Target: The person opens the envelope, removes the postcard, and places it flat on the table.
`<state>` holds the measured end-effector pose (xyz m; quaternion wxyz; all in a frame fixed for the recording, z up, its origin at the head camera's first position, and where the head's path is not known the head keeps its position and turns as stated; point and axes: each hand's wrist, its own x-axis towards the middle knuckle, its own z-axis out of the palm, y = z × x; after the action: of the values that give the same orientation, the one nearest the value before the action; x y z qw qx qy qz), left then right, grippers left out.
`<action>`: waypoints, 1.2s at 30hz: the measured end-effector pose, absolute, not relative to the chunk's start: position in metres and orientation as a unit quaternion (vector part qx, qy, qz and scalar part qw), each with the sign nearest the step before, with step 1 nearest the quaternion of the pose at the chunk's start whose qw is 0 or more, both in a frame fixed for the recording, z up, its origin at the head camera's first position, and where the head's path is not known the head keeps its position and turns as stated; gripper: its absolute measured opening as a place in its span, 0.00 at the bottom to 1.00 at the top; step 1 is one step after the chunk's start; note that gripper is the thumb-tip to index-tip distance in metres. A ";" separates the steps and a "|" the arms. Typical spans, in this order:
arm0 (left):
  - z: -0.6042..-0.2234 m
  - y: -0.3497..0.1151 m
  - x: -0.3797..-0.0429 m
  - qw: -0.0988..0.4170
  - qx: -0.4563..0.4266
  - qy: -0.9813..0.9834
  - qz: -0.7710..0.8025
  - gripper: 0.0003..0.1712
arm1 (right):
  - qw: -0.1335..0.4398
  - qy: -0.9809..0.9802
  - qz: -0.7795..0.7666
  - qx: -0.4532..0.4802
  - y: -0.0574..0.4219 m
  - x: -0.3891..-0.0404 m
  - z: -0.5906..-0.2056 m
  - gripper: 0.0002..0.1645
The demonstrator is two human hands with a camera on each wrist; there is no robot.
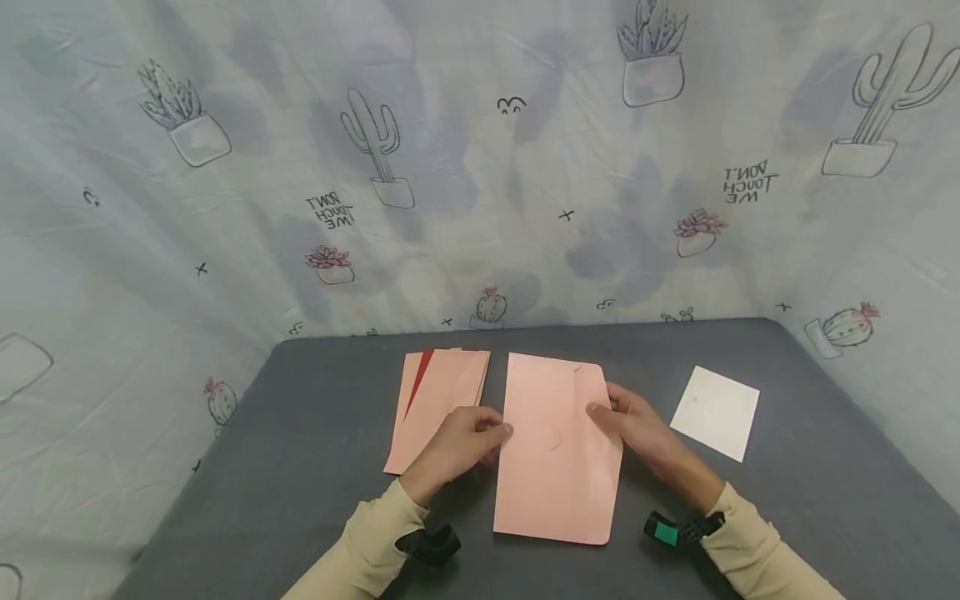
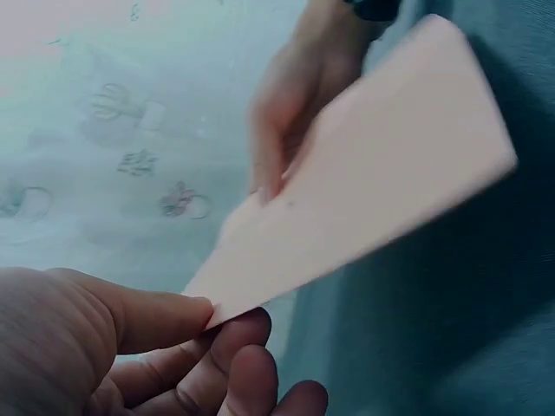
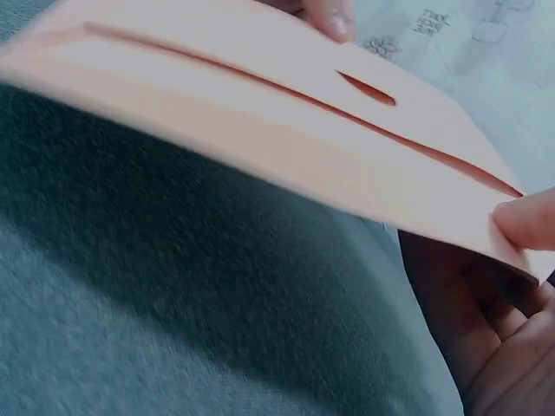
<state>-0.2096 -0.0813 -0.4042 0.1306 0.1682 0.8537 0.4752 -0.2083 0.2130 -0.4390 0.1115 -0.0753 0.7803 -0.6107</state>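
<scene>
A pale pink paper envelope [image 1: 555,467] is held up over the dark table in the head view. My left hand [image 1: 467,437] pinches its left edge between thumb and fingers, as the left wrist view also shows. On the opposite edge, my right hand [image 1: 637,425] grips the envelope with the thumb on the near face and fingers behind. In the right wrist view, a long seam and a short curved slit show on the envelope's face [image 3: 260,121]. The far side of the envelope is hidden in the head view.
Left of the held envelope lie more pink envelopes [image 1: 442,400], overlapping, with a red strip showing. A white square sheet [image 1: 718,412] rests on the right of the dark grey table [image 1: 315,433]. Behind the table hangs a printed cloth [image 1: 450,167] with cactus drawings.
</scene>
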 end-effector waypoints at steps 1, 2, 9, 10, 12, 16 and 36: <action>-0.402 -0.083 -0.210 0.129 0.169 0.852 0.478 0.14 | 0.109 0.782 -0.608 -0.079 0.212 -0.207 -0.439 0.33; -0.400 -0.085 -0.211 0.126 0.169 0.851 0.482 0.13 | 0.107 0.781 -0.609 -0.081 0.210 -0.206 -0.439 0.33; -0.383 -0.099 -0.218 0.117 0.144 0.836 0.516 0.10 | 0.108 0.739 -0.663 -0.051 0.207 -0.208 -0.444 0.31; -0.382 -0.101 -0.219 0.116 0.137 0.835 0.521 0.09 | 0.110 0.734 -0.669 -0.044 0.208 -0.208 -0.445 0.32; -0.379 -0.103 -0.220 0.106 0.129 0.835 0.524 0.09 | 0.115 0.730 -0.673 -0.031 0.209 -0.208 -0.448 0.32; -0.373 -0.109 -0.222 0.093 0.122 0.833 0.532 0.08 | 0.127 0.745 -0.654 -0.024 0.212 -0.209 -0.453 0.26; -0.372 -0.168 -0.221 0.064 0.049 0.849 0.522 0.17 | 0.107 0.792 -0.598 -0.054 0.205 -0.210 -0.462 0.18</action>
<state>-0.2206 -0.1679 -0.3719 0.0637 0.0488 0.8492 0.5219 -0.2098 0.2047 -0.4621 0.1072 -0.0536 0.7923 -0.5983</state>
